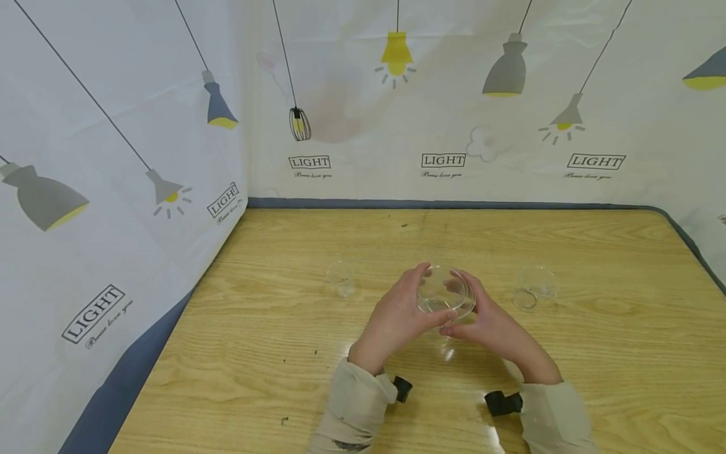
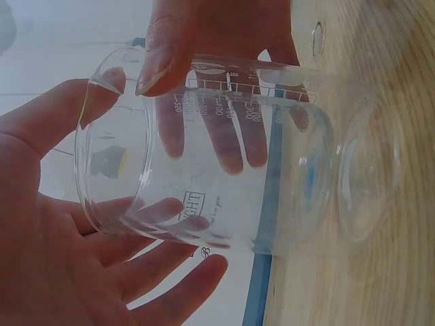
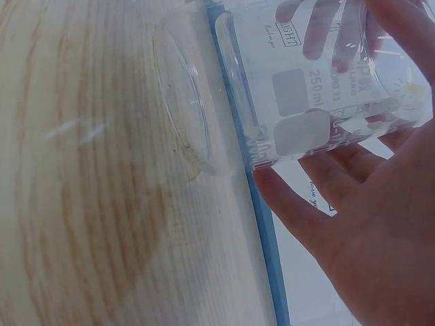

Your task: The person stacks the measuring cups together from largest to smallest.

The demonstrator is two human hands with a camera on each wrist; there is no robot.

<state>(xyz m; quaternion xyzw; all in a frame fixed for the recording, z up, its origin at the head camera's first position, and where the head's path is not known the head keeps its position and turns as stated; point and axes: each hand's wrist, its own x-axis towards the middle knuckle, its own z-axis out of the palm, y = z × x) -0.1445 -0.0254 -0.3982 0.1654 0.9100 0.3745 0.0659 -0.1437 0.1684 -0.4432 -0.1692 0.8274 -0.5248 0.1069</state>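
Over the surface (image 1: 255,353), well inside its far edge (image 1: 454,208), we find left hand (image 1: 395,315) and right hand (image 1: 495,320) gripping a beaker (image 1: 445,294), flanking glassware (image 1: 343,287) apart.

Fingers (image 2: 187,288) around clear graduated glassware (image 2: 238,183), wood tabletop (image 2: 380,292)

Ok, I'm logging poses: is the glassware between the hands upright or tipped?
Upright: in the left wrist view, the glassware opens away from the tabletop.

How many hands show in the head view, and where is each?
2: the left hand grips the left side of the clear glassware, and the right hand grips its right side.
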